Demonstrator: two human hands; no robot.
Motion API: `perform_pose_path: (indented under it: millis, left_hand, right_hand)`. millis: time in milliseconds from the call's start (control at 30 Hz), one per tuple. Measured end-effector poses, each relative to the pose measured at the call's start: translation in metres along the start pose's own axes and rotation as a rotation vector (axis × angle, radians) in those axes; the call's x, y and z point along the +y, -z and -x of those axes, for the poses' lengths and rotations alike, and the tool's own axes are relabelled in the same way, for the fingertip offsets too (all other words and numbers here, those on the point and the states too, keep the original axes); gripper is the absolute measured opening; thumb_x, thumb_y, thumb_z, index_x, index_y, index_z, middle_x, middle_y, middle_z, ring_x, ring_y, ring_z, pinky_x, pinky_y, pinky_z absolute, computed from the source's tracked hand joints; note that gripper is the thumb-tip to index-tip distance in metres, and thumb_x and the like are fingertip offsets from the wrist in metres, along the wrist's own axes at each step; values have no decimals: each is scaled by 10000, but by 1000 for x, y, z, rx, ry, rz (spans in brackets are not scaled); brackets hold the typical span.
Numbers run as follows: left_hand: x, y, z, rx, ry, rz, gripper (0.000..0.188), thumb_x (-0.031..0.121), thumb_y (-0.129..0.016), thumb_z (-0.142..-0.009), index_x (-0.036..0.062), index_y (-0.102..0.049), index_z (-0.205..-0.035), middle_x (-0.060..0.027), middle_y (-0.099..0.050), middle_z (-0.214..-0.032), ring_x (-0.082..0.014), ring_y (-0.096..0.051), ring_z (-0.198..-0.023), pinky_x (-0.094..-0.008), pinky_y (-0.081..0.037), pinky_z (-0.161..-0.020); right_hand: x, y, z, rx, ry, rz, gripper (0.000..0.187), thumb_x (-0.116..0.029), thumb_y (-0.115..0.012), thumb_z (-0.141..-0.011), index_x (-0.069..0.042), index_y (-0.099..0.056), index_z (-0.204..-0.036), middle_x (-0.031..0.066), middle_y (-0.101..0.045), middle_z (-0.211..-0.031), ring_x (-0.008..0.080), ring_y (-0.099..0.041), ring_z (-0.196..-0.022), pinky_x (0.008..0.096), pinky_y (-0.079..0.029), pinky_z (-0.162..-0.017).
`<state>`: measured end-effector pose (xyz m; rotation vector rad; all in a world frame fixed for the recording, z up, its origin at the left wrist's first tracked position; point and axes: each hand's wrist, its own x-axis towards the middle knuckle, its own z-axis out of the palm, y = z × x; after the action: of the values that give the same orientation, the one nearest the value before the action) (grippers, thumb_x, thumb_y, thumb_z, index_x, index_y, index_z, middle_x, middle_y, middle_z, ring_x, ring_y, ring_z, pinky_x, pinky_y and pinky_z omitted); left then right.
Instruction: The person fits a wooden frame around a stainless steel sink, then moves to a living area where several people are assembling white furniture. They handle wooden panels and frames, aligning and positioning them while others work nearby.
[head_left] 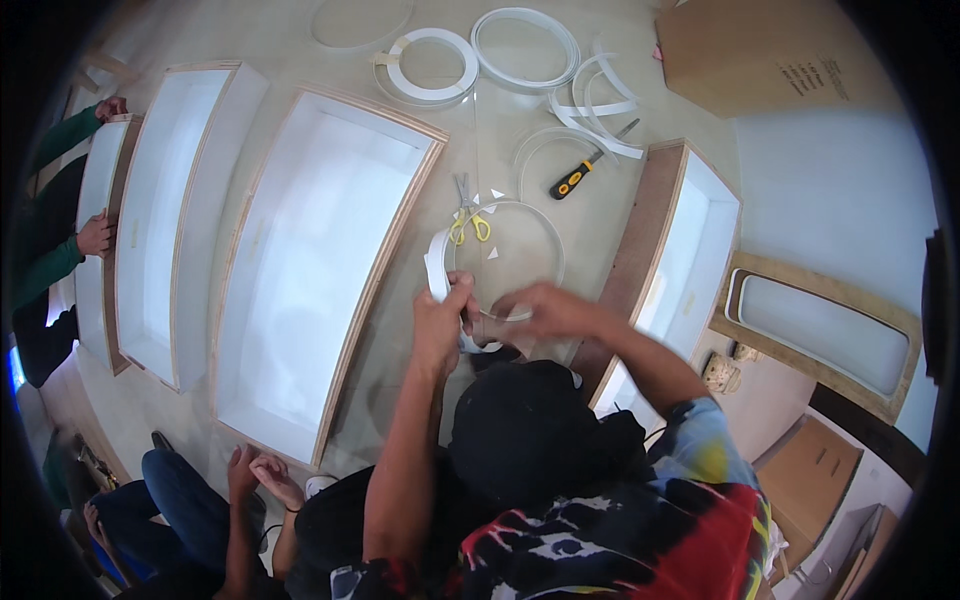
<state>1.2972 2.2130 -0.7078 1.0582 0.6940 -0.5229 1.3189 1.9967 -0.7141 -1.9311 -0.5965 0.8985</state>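
My left hand (443, 322) is closed around a white, flexible strip (437, 262) that looks like edge banding. From there the strip bends away in a wide, thin loop over the floor. Close by, on the loop's near right side, my right hand (548, 311) is smeared by motion; whether its fingers grip the strip is unclear. Beyond my left hand lie scissors (466, 212) with yellow handles, among small white offcuts (492, 253). A black and yellow screwdriver-like tool (575, 180) rests farther off to the right.
White-lined wooden boxes (378, 262) stand left; another box (622, 275) is at right. White strip coils (432, 92) lie at the far side. A cardboard carton (770, 55) sits far right. A co-worker's hands (262, 478) are lower left; a green-sleeved person's hand (95, 235) touches the leftmost box.
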Motion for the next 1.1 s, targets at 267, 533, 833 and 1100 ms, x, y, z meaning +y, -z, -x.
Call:
perform_pose_path:
  millis: [267,533,833,1100]
  left_hand:
    - [3,25,30,127,44,-189,364,305,-714,-950,-35,-632,-1050,8,-504,-594,-102,-493,-470,-264,-398,-445]
    - [-35,54,23,313,76,-470,335,313,-703,-954,-8,-658,-1040,-52,-614,-694,-172,-600,-608,-325,-480,-568]
    - [-96,120,24,441,122,-1000,357,297,-706,-892,-8,-681,-1075,-263,-708,-1002,-454,-669,-981,-516,-504,-880]
    - [-128,151,55,344,82,-1416,482,342,-748,-848,-32,-648,-1134,-287,-633,-1207,-441,-588,-1164,-489,-483,-961]
  right_hand:
    - [126,209,-106,722,-642,704,1204,-491,-862,-686,32,-195,-1541,305,-312,-1551,409,-330,-1449,434,-333,-1169]
    - [147,201,-141,807,-784,598,683,-390,-737,-816,48,-454,-1258,261,-566,-1257,423,-613,-1129,476,-520,-945]
    - [121,102,-77,464,-579,549,283,-143,-592,-859,30,-556,-1080,269,-658,-932,437,-662,-916,537,-519,-832]
    - [144,226,-81,1155,-425,643,270,-215,-617,-944,-35,-642,-1143,237,-660,-991,423,-649,-951,498,-512,-837]
